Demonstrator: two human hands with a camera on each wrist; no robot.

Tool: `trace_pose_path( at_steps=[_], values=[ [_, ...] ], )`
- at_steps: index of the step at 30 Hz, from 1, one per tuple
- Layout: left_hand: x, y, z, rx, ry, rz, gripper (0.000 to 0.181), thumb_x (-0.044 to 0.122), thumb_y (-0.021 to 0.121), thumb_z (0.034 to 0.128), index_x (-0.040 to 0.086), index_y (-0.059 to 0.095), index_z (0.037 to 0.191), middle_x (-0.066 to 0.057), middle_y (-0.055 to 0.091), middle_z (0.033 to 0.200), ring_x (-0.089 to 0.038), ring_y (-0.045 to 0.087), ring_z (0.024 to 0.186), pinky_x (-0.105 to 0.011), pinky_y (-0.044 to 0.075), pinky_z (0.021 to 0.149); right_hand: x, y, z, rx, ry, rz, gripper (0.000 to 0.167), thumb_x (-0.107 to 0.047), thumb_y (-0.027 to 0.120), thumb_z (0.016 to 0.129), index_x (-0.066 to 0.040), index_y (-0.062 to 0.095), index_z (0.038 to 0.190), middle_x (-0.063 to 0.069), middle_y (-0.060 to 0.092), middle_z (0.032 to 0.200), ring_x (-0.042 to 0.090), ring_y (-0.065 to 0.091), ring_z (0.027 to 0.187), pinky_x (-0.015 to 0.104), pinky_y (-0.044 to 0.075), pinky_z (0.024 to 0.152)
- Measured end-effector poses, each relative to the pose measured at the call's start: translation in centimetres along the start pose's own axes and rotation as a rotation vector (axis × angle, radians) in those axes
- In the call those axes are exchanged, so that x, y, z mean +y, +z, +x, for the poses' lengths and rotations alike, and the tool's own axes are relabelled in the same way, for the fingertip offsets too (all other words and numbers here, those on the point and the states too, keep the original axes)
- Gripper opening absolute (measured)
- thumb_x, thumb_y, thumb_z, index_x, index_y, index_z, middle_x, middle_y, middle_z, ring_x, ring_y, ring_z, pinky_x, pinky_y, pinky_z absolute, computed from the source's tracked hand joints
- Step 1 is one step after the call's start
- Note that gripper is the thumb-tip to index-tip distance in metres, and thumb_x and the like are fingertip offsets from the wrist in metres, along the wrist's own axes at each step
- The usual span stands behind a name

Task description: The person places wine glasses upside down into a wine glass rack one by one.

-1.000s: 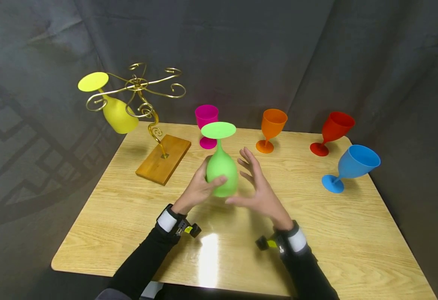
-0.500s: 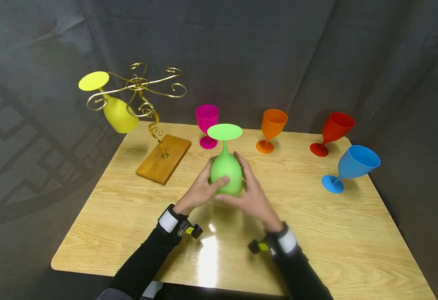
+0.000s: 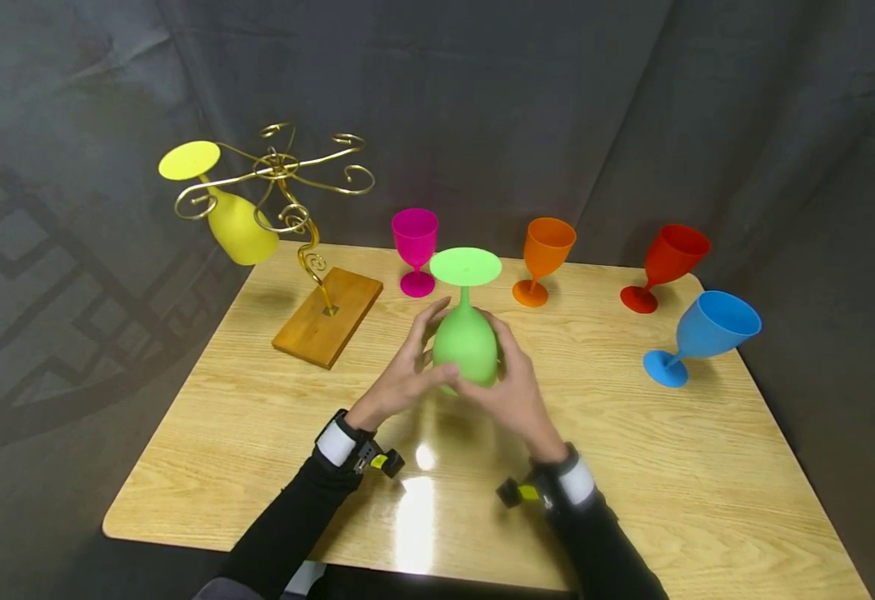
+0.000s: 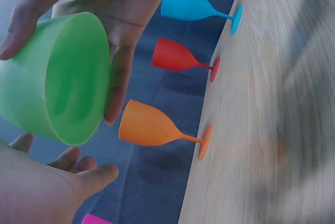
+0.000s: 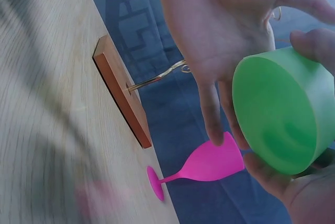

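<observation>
A green goblet is held upside down above the table, its foot uppermost. My right hand grips its bowl from the right, the thumb across the near side. Close to the bowl's left side is my left hand, its fingers spread. In the left wrist view, a gap shows between the left hand and the green goblet, while the right hand wraps the bowl. The right wrist view shows the left palm facing the bowl, with its fingers loosely extended.
A gold wire rack on a wooden base stands at the left, a yellow goblet hanging inverted from one arm. Upright along the back and right are magenta, orange, red and blue goblets.
The green goblet has shifted slightly right. A second ago the left hand gripped it and the right hand was apart; the right hand has since taken hold and the left fingers have loosened.
</observation>
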State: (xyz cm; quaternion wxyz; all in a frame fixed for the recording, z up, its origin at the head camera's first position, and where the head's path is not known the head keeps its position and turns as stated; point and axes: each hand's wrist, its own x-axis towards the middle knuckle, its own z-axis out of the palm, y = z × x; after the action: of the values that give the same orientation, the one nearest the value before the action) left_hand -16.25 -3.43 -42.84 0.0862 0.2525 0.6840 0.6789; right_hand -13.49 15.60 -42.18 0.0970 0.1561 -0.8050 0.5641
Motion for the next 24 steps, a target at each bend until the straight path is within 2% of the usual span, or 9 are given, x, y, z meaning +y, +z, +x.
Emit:
trace_pose_path(
  at_steps=[4,9,15,21,24],
  values=[
    [-0.1,-0.3,0.0,0.005,0.041,-0.05,0.117,0.072,0.077,0.0764,0.029,0.012,0.164,-0.008,0.02,0.169,-0.027,0.019,0.158,-0.064,0.019,0.126,0.1,-0.2,0.0,0.016,0.007,0.014,0.087,-0.025,0.09,0.079,-0.028,0.044,0.153,0.006,0.057,0.147,0.03,0.063,0.12,0.05,0.058,0.094],
    [-0.2,-0.5,-0.1,0.01,0.054,-0.125,0.119,0.07,0.078,0.0765,0.027,0.01,0.164,-0.016,0.018,0.169,-0.03,0.018,0.158,-0.06,0.019,0.128,0.5,-0.5,-0.1,0.019,0.026,0.037,0.088,-0.023,0.09,0.079,-0.03,0.043,0.153,0.007,0.058,0.146,0.031,0.062,0.12,0.053,0.058,0.094],
    [-0.3,-0.8,-0.1,0.003,0.07,-0.161,0.122,0.066,0.078,0.0793,0.018,0.006,0.165,-0.017,0.02,0.168,-0.039,0.016,0.158,-0.062,0.018,0.128,0.5,-0.8,-0.2,-0.004,0.136,0.036,0.092,-0.023,0.085,0.082,-0.026,0.033,0.158,0.014,0.05,0.15,0.039,0.06,0.123,0.058,0.056,0.096],
    [-0.3,-0.7,-0.2,0.003,0.064,-0.168,0.115,0.062,0.078,0.0822,0.022,0.009,0.165,-0.012,0.025,0.167,-0.033,0.023,0.156,-0.055,0.023,0.128,0.7,-0.9,-0.2,-0.027,0.204,0.084,0.088,-0.026,0.079,0.087,-0.026,0.028,0.159,0.016,0.048,0.149,0.04,0.058,0.123,0.057,0.056,0.096],
    [-0.5,-0.8,-0.3,0.009,0.071,-0.185,0.105,0.05,0.077,0.0876,0.022,0.011,0.164,-0.016,0.026,0.167,-0.035,0.024,0.156,-0.056,0.024,0.128,1.1,-1.0,0.0,-0.017,0.211,0.102,0.086,-0.027,0.077,0.088,-0.027,0.028,0.158,0.015,0.049,0.146,0.038,0.058,0.122,0.055,0.056,0.097]
  ],
)
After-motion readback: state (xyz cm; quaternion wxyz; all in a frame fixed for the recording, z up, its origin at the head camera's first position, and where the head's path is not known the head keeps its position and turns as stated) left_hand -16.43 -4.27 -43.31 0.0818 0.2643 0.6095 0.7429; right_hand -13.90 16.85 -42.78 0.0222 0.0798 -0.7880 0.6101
